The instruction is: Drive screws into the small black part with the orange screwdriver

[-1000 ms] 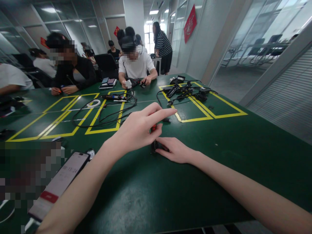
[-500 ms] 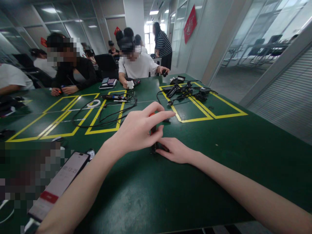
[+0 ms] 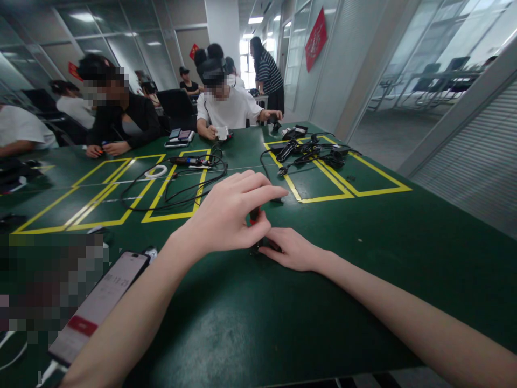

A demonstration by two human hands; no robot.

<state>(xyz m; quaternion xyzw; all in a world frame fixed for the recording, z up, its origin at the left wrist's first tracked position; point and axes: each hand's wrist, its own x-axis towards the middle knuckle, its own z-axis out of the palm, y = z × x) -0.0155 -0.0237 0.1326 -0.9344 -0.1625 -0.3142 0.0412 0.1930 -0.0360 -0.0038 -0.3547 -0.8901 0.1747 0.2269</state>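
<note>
**Two Hands on a Little Red and Black Thing**

We see our left hand in the middle of the green table. Its thumb and fingers pinch the top of a small red and black thing. The pointer finger sticks out long toward the right. The other fingers curl close together over the thing.

Our right hand lies flat on the table, just near of the left hand. Its fingertips press on the dark bottom part of the same small thing. The fingers lie side by side. Most of the thing is hidden by our hands, so we cannot tell what it is.

The small thing stands on the table near the middle, just near of the yellow tape lines.

On the near left, a phone lies on the table with its screen lit up.

Farther off, black cables loop over the yellow lines. A white ring lies by them. On the far right, a pile of black gadgets sits inside a yellow box.

Across the table, a person in a white shirt reaches one arm out to the right. A person in black sits to the left of them, with hands on the table.
</note>
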